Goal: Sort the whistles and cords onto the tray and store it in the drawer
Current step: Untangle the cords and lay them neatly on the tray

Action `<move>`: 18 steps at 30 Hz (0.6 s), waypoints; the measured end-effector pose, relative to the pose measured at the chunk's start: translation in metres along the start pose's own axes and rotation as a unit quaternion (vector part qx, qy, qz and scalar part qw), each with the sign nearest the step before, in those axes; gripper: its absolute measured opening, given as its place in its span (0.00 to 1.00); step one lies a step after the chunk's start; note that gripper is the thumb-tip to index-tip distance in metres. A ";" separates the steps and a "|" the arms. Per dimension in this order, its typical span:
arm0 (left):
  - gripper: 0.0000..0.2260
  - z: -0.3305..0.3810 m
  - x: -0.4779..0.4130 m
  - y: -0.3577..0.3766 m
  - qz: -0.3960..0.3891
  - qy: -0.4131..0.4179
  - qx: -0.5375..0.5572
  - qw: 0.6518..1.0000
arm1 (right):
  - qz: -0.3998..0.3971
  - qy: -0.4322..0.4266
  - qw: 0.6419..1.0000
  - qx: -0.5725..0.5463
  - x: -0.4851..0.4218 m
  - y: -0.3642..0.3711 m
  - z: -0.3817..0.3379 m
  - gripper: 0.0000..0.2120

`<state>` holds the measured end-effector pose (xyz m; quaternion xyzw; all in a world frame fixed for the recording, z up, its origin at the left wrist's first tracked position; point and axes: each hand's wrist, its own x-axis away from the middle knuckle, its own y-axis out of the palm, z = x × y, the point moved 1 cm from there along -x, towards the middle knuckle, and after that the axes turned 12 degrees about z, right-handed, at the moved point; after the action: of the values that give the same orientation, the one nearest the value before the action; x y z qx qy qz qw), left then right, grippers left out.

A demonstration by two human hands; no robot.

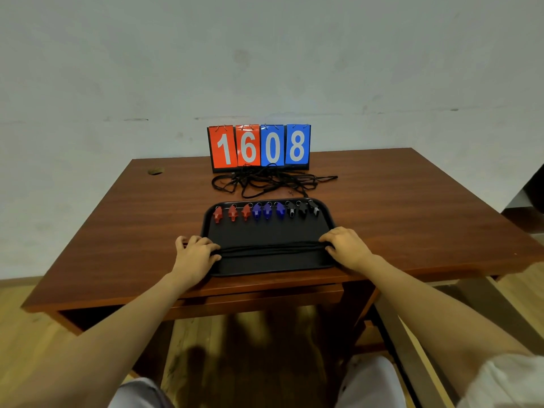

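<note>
The tray lies on the table, at the near edge, long side toward me. Along its far rim stand nine whistles in one row: three red whistles at the left, three blue whistles in the middle, three black whistles at the right, each with a small ring at its far end. Across the near half of the tray a cord bundle is stretched straight from left rim to right rim. My left hand rests palm down on the left end of the bundle, at the tray's left rim, fingers curled over the cords; whether they pinch the cords or only press them flat I cannot tell. My right hand does the same at the right end, fingers bent down over the cords, and its hold is equally unclear. Beyond the tray, clear of it, a loose cord pile lies tangled on the table. Just behind the pile a scoreboard stands upright, reading 1 6 on red cards and 0 8 on blue. The drawer front under the near table edge sits closed or nearly so.
</note>
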<state>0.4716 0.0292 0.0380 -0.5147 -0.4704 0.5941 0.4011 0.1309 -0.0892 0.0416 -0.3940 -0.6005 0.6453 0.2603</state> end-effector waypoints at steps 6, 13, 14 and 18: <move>0.15 0.003 0.000 -0.001 0.009 -0.004 0.012 1.000 | 0.002 0.013 1.000 -0.007 -0.002 -0.001 -0.003 0.17; 0.16 0.018 -0.008 -0.002 0.001 0.028 0.046 0.999 | 0.014 -0.006 0.999 -0.044 -0.017 -0.010 -0.020 0.17; 0.17 0.023 -0.012 -0.003 -0.002 0.034 0.050 0.998 | 0.020 -0.004 0.998 -0.055 -0.022 -0.012 -0.023 0.17; 0.17 0.045 -0.041 -0.008 0.004 0.059 0.073 0.996 | 0.046 0.015 0.994 -0.096 -0.051 -0.025 -0.031 0.17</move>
<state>0.4332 -0.0152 0.0568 -0.5204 -0.3992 0.5968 0.4623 0.1813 -0.1095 0.0769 -0.4545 -0.6369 0.5897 0.2000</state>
